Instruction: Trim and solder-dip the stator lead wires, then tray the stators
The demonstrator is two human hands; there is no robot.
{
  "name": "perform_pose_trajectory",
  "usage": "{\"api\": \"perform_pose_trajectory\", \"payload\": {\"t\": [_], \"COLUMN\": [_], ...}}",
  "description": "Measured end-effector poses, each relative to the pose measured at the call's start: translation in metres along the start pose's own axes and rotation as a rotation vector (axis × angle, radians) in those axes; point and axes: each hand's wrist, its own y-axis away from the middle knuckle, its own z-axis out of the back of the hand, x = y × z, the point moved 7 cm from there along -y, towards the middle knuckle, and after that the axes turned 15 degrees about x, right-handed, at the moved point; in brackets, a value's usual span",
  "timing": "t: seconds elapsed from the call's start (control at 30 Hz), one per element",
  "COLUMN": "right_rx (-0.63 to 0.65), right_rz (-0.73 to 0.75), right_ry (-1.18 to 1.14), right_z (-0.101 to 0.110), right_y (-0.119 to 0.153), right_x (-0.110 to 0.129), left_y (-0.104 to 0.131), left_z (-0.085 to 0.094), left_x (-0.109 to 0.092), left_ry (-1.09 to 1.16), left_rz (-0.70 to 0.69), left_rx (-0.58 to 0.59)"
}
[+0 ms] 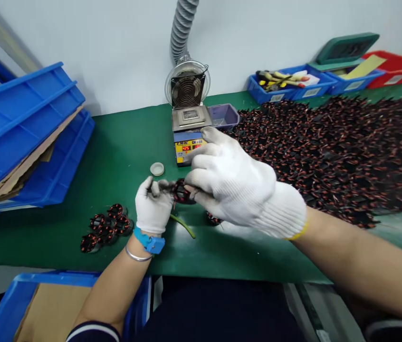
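Note:
Both my hands wear white knitted gloves with dark-stained fingertips. Between them is a motor stator [183, 192], a black ring with copper windings, held a little above the green bench. My left hand [154, 204] closes its fingers on its left side. From the right, the thumb and fingers of my right hand [229, 178] pinch it, covering part of it. A green cord [184, 225] lies just below. Partly hidden under my right hand is another stator [214, 218]. Several more stators [107, 228] are grouped left of my left wrist.
A solder pot [188, 142] with a lit display stands behind my hands, beside a purple tray [224, 115]. A small white cap [157, 169] lies nearby. Massed stators [329, 156] cover the bench's right side. Blue crates [26, 128] stand left; a tool bin [275, 97] sits behind.

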Motion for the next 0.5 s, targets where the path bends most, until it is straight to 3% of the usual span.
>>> {"api": "perform_pose_trajectory", "payload": {"t": [0.07, 0.13, 0.2, 0.27, 0.33, 0.43, 0.5], "right_rx": [-0.001, 0.016, 0.023, -0.009, -0.07, -0.24, -0.407], "right_rz": [0.049, 0.075, 0.074, 0.051, -0.013, -0.254, -0.463], "right_ry": [0.02, -0.01, -0.08, -0.173, -0.289, -0.597, -0.86], "right_z": [0.003, 0.003, -0.001, -0.004, -0.009, -0.024, -0.042], "right_y": [-0.001, 0.001, 0.005, 0.013, 0.024, 0.045, 0.067], "right_x": [0.003, 0.002, -0.002, -0.007, -0.011, -0.027, -0.041], "left_y": [-0.004, -0.005, 0.002, 0.011, 0.015, 0.019, 0.024], "left_z": [0.003, -0.002, -0.014, -0.027, -0.034, -0.035, -0.037], "left_x": [0.005, 0.023, 0.044, 0.051, 0.042, 0.013, 0.001], "left_ry": [0.014, 0.014, -0.046, -0.183, -0.306, -0.452, -0.557], "left_rz": [0.011, 0.166, 0.377, 0.428, 0.272, -0.104, -0.277], "left_rx": [0.0, 0.086, 0.285, 0.47, 0.503, 0.345, 0.264]}}
